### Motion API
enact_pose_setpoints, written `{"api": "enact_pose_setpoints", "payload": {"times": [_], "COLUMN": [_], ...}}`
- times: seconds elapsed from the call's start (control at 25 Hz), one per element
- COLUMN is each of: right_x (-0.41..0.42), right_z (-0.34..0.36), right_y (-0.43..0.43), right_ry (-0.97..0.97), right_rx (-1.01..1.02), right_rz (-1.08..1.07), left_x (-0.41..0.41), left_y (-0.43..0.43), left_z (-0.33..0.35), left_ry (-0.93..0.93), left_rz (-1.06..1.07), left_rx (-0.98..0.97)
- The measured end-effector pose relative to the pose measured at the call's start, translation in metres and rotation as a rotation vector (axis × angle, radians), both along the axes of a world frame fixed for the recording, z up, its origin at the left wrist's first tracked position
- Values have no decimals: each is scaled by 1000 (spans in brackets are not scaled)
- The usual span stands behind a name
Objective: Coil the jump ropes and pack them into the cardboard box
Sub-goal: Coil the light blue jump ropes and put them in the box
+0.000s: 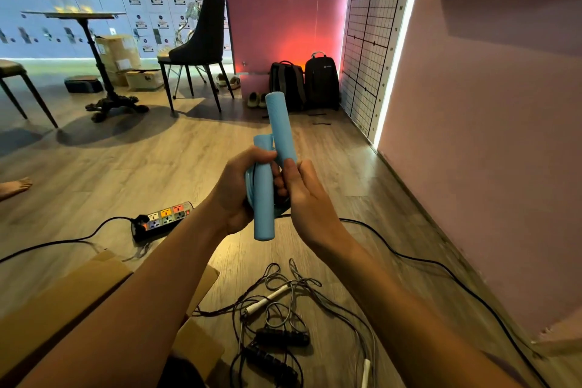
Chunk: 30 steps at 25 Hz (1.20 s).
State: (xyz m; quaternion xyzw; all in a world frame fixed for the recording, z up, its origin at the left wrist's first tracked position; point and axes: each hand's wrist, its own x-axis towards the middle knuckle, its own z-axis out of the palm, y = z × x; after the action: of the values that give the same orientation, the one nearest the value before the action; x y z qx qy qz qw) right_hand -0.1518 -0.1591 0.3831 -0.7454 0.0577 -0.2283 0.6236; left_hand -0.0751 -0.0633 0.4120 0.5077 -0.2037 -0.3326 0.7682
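I hold a light blue jump rope [264, 198] up in front of me, its cord coiled between two thick blue handles. My left hand [241, 189] grips one handle and the coil. My right hand [302, 189] pinches the other handle, which points up and away. On the floor below lie tangled jump ropes: one with white handles [267, 299] and one with black handles [282, 337]. The cardboard box [78, 290] stands at lower left, its flaps open, partly hidden by my left forearm.
A power strip [163, 219] with a black cable lies on the wooden floor to the left. Another black cable runs along the pink wall [488, 167] on the right. A chair [198, 50], a round table [78, 16], boxes and two backpacks [304, 83] stand farther back. A bare foot [15, 186] shows at far left.
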Motion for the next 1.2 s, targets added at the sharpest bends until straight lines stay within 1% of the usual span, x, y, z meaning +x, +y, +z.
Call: {"api": "enact_pose_setpoints", "payload": {"times": [0.12, 0.24, 0.32, 0.4, 0.56, 0.6, 0.72, 0.76, 0.84, 0.92, 1.04, 1.12, 1.2], "right_x": [4, 3, 1, 1, 7, 9, 19, 23, 38, 56, 85, 100, 117], "right_z": [1, 8, 14, 17, 12, 9, -1, -6, -18, -36, -80, -115, -156], "right_y": [4, 12, 20, 27, 50, 58, 84, 92, 113, 134, 164, 180, 203], "right_ry": [-22, -37, -49, -64, -51, -45, -29, -28, -24, 22, 140, 187, 256], "right_rx": [-21, -82, -86, -56, 1, 12, 27, 30, 35, 70, 94, 64, 4], "right_rz": [-12, -5, 16, 14, 33, 37, 73, 92, 138, 189, 231, 261, 342], "left_x": [9, 22, 27, 27, 27, 28, 36, 41, 56, 68, 88, 100, 112], "left_y": [6, 19, 28, 37, 66, 77, 116, 129, 161, 193, 235, 258, 287], "left_z": [-5, -11, -15, -19, -23, -24, -30, -34, -43, -56, -85, -109, -143], "left_ry": [-178, -266, -295, -311, -356, -406, -706, -766, -760, -687, -563, -518, -453], "left_rz": [137, 265, 289, 269, 270, 301, 415, 434, 435, 397, 240, 133, 91], "left_rx": [149, 191, 181, 173, 259, 299, 467, 523, 603, 712, 980, 1107, 1191]}}
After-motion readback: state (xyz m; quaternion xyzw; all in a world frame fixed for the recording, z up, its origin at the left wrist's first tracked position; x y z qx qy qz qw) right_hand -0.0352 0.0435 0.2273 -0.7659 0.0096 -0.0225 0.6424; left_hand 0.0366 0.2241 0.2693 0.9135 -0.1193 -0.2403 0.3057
